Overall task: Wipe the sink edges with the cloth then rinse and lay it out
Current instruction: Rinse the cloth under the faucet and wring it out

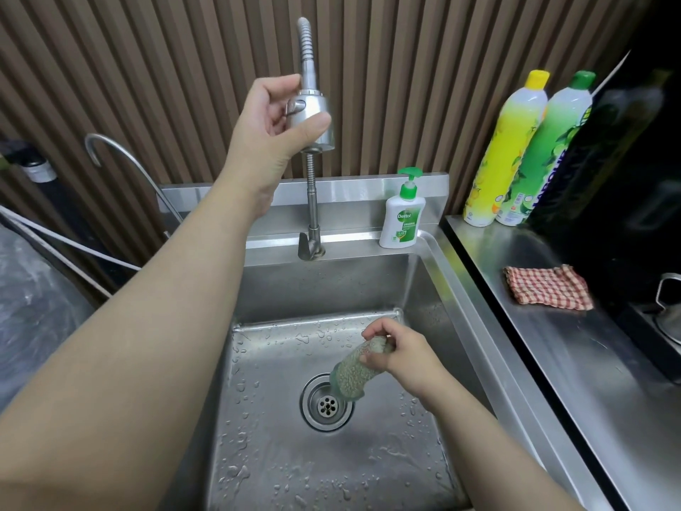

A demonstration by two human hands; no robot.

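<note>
My left hand (271,116) is raised and grips the steel spray head (317,116) of the flexible tap; no water is visibly running. Down in the basin, my right hand (400,354) holds a green speckled cloth (350,374), bunched into a roll that hangs just right of the drain (327,402). The steel sink (416,285) has water drops all over its floor. A red checked cloth (549,287) lies folded on the counter to the right.
A Dettol pump bottle (401,219) stands on the sink's back ledge at the right. Yellow (505,153) and green (545,153) detergent bottles stand at the counter's back. A kettle (669,311) sits at far right. A thin curved spout (121,160) rises at left.
</note>
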